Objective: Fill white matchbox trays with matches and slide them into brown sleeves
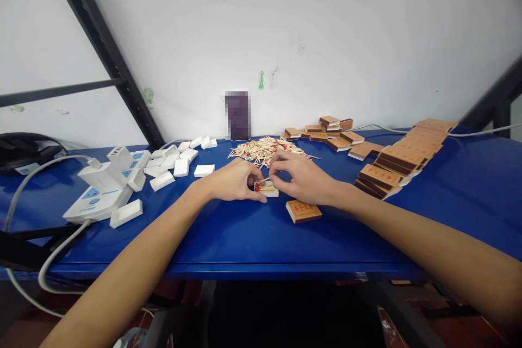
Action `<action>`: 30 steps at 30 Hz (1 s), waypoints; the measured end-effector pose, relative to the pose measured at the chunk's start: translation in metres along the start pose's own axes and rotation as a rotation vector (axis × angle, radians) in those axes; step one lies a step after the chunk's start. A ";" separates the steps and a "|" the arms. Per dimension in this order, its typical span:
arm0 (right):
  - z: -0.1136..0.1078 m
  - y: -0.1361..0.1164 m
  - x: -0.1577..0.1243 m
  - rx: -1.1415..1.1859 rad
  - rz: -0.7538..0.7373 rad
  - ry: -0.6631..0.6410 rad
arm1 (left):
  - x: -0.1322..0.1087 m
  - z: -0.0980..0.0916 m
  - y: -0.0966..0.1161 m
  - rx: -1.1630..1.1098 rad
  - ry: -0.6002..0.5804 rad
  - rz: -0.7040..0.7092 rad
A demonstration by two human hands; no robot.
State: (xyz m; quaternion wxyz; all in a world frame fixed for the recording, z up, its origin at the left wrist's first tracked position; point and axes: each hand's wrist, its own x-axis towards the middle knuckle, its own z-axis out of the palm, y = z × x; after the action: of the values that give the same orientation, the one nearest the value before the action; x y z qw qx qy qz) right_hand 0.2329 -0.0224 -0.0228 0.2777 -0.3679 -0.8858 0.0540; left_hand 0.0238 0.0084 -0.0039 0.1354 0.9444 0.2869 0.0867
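My left hand (pixel 237 179) grips the left end of a small white matchbox tray (pixel 272 193) between thumb and fingers. Red-headed matches lie inside that tray, heads toward my left hand. Above its right end my right hand (pixel 299 175) is closed in a pinch on a match (pixel 265 180), which slants over the tray. Just behind both hands spreads a loose pile of matches (pixel 265 148). In front of my right hand an orange matchbox (pixel 304 211) with red lettering lies flat on the blue table (pixel 244 239).
White empty trays (pixel 163 180) are scattered on the left, beside a white power strip (pixel 100 204) with plugs and cables. Orange matchboxes lie loose (pixel 338 143) at the back right and in overlapping rows (pixel 408 153) farther right. A dark pixelated phone-like object (pixel 238 116) leans against the wall.
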 end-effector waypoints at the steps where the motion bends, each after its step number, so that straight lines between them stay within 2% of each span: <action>1: -0.001 0.000 0.000 0.003 0.005 0.008 | 0.000 0.000 0.000 -0.002 0.005 0.004; 10: -0.005 -0.002 0.001 -0.038 0.022 0.036 | -0.003 -0.005 0.001 -0.030 0.037 0.092; 15: -0.004 0.001 0.001 -0.056 0.017 0.091 | -0.003 -0.006 0.000 0.000 0.034 0.084; 23: -0.003 0.004 0.001 -0.073 0.037 0.097 | -0.001 -0.006 0.003 -0.043 0.081 0.078; 26: -0.003 0.003 0.001 -0.054 0.037 0.081 | -0.006 -0.021 0.002 -0.225 0.160 0.055; 28: -0.002 0.001 0.000 -0.011 0.038 0.046 | -0.021 -0.043 -0.008 -0.472 0.185 0.098; 30: -0.001 0.000 0.000 0.034 0.044 0.007 | -0.046 -0.073 -0.027 -0.680 0.479 0.209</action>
State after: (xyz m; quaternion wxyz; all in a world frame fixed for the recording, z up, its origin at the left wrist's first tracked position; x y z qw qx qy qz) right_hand 0.2333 -0.0229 -0.0219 0.2858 -0.3828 -0.8754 0.0740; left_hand -0.0450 0.0189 0.0531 0.3591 0.8233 0.1679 0.4063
